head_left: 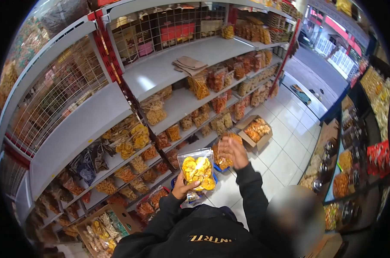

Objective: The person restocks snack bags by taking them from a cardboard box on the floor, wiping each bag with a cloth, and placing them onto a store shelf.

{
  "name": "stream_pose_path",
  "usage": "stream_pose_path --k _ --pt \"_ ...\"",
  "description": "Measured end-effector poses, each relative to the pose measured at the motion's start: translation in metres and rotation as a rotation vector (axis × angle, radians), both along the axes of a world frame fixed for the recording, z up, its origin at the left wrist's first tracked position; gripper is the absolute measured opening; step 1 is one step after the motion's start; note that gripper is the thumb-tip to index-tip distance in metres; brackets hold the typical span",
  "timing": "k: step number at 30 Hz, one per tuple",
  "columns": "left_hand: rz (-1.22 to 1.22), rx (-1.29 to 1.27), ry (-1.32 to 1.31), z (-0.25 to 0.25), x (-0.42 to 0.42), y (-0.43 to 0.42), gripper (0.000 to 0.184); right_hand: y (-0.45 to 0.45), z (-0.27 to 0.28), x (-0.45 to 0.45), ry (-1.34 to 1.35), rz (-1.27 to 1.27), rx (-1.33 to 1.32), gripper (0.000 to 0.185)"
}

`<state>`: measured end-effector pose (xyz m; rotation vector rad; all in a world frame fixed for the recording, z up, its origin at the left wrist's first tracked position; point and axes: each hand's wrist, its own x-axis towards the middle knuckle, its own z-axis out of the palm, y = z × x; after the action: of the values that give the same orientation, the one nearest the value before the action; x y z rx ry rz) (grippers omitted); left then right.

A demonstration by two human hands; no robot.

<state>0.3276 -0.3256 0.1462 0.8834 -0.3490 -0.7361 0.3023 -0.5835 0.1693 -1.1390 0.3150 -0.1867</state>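
A clear zip bag of yellow chips [198, 171] hangs upright in front of the black sweatshirt. Around its lower left side my left hand [185, 185] is closed, with the thumb across the front. My right hand [232, 151] is raised to the right of the bag, apart from it, fingers spread and holding nothing. Behind my right hand, a pile of orange snack bags [223, 161] is partly hidden. A folded brown cloth [189, 64] lies on the grey shelf [152, 71] ahead.
Shelves with many snack bags [199, 86] run along the left and front. An open cardboard box [256, 132] of snack bags stands on the tiled floor [285, 165]. Another box [102, 230] sits at lower left. Jars line the right side; a doorway opens at upper right.
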Motion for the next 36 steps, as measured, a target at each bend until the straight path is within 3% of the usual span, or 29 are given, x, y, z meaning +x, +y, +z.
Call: stream_pose_path --k 3,6,8,11,13,16,18,22,23,24,26,28,30,31,32,35,36 --pt "0.072 0.067 -0.088 -0.005 0.024 -0.013 0.071 -0.054 0.04 0.108 -0.055 -0.021 -0.106 0.029" --pt "0.189 0.149 -0.136 0.002 0.032 -0.031 0.07 -0.109 0.067 0.241 -0.109 -0.094 -0.16 0.03" --pt "0.279 0.18 -0.15 0.004 0.035 -0.047 0.07 -0.128 0.091 0.316 -0.042 -0.128 -0.018 0.036" --pt "0.431 0.235 -0.208 -0.009 0.042 -0.076 0.068 -0.157 0.061 0.423 0.12 -0.189 -0.175 0.027" --pt "0.509 0.186 -0.129 -0.012 0.048 -0.096 0.065 -0.141 0.076 0.407 0.078 -0.02 -0.055 0.02" --pt "0.572 0.088 -0.108 -0.019 0.055 -0.126 0.052 -0.142 0.085 0.384 0.264 0.293 0.148 0.022" --pt "0.576 -0.045 0.023 -0.009 0.062 -0.147 0.05 -0.141 0.09 0.358 0.238 0.408 0.181 0.026" --pt "0.723 -0.004 0.013 -0.01 0.067 -0.187 0.05 -0.153 0.083 0.321 0.111 0.706 0.096 0.034" --pt "0.741 -0.007 0.018 -0.008 0.068 -0.196 0.05 -0.156 0.08 0.308 -0.028 0.748 -0.019 0.039" --pt "0.757 -0.008 0.029 -0.003 0.067 -0.206 0.049 -0.164 0.064 0.306 -0.15 0.843 -0.412 0.048" --pt "0.774 0.017 0.054 -0.005 0.064 -0.222 0.05 -0.168 0.033 0.265 -0.7 0.531 -1.066 0.063" --pt "0.775 0.064 0.076 -0.019 0.066 -0.234 0.052 -0.164 0.076 0.197 -0.769 0.626 -1.295 0.075" --pt "0.836 0.261 0.072 -0.056 0.069 -0.243 0.045 -0.17 0.059 0.174 -0.948 0.746 -1.605 0.079" --pt "0.846 0.35 0.046 -0.062 0.07 -0.248 0.042 -0.171 0.052 0.163 -0.889 0.818 -1.58 0.077" --pt "0.925 0.183 0.167 -0.069 0.072 -0.258 0.04 -0.173 0.046 0.154 -0.829 0.888 -1.556 0.076" --pt "0.964 0.178 0.168 -0.053 0.061 -0.282 0.048 -0.19 0.035 0.137 -0.912 0.889 -1.612 0.074" --pt "1.002 0.117 0.209 -0.024 0.054 -0.298 0.049 -0.196 0.032 0.129 -0.936 0.909 -1.623 0.074"
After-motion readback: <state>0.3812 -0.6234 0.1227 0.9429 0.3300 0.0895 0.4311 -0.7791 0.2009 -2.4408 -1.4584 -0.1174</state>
